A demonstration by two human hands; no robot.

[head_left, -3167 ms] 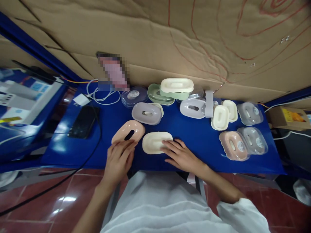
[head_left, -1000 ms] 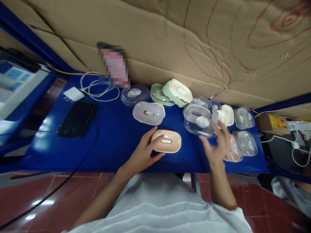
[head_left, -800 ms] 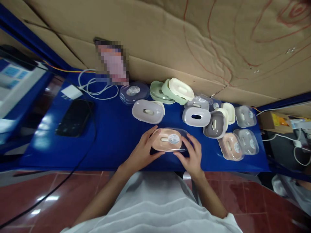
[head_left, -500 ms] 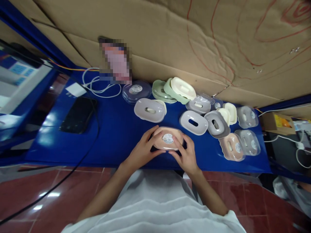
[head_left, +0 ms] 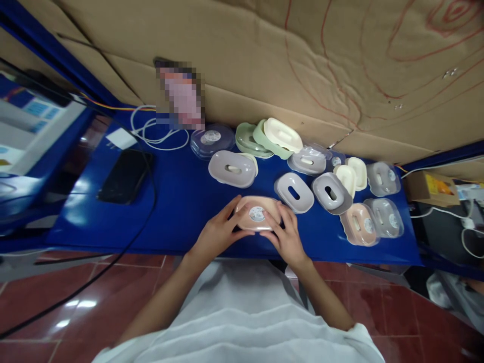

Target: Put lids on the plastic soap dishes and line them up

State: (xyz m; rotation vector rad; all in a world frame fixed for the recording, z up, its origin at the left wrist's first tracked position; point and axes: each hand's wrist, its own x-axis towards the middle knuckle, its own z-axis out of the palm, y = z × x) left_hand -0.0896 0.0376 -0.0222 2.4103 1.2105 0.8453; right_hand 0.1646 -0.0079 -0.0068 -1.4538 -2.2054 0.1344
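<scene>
The left hand [head_left: 216,234] and right hand [head_left: 286,235] pinch the pink box [head_left: 259,202] between them, hiding its ends, its label [head_left: 257,214] too blurred to read.

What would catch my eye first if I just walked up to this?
Probably the peach container near the front edge of the blue table, gripped between the left hand and right hand. Just right of it, two slotted grey dishes stand out. Above, a swirl of red lines marks the upper right of the brown backing.
</scene>
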